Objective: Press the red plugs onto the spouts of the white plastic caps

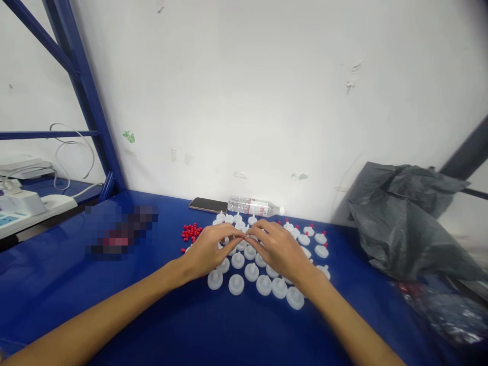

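My left hand (211,249) and my right hand (282,248) meet fingertip to fingertip over a group of white plastic nozzle caps. Both are closed in a pinch, and whatever lies between the fingertips is too small and covered to make out. Under and around them, many round white caps (236,284) stand on the blue table with their spouts up. Some white caps on the right carry red tips (321,249) on their spouts. Just left of my left hand lies a pile of small red tip covers (191,232).
Behind the caps lie a phone (208,205) and a clear plastic bottle (255,206) on its side. A dark plastic bag (407,218) and a clear bag (450,310) lie right. A power strip (41,211) and blue frame post (91,96) stand left; the white wall is behind.
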Motion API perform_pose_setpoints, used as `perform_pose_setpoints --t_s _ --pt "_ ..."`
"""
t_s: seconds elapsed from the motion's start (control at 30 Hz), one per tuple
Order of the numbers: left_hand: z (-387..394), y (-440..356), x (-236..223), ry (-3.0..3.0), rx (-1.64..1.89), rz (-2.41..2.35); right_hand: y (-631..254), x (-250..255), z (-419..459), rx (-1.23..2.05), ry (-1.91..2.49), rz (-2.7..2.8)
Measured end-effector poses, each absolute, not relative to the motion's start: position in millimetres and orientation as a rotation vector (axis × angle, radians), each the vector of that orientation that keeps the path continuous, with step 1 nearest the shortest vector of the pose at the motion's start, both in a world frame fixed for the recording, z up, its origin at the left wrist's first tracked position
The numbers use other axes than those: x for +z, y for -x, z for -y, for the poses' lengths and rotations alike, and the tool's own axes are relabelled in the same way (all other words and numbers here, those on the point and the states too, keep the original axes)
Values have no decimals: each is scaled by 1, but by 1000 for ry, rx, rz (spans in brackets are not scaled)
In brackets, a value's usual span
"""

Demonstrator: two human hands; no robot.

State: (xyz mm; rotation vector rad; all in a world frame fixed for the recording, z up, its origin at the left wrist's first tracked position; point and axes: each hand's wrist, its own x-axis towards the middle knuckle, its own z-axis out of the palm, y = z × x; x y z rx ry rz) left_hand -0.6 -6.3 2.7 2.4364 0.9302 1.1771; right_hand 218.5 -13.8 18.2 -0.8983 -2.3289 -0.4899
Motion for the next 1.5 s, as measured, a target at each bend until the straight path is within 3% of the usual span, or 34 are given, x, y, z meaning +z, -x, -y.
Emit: perform_pose_setpoints --t_s 0.23,0.77,0.97,1.5 --pt "8 1 7 -2366 1247 -917 -217 20 17 -333 974 2335" --pt "6 2 4 -2363 1228 -1091 -215 26 21 -340 846 2336" --pt "7 3 5 -2516 1146 -1095 -211 23 20 -539 759 2266" --pt "13 9 -5 -2855 1054 -1147 -208 17 23 -409 591 2316"
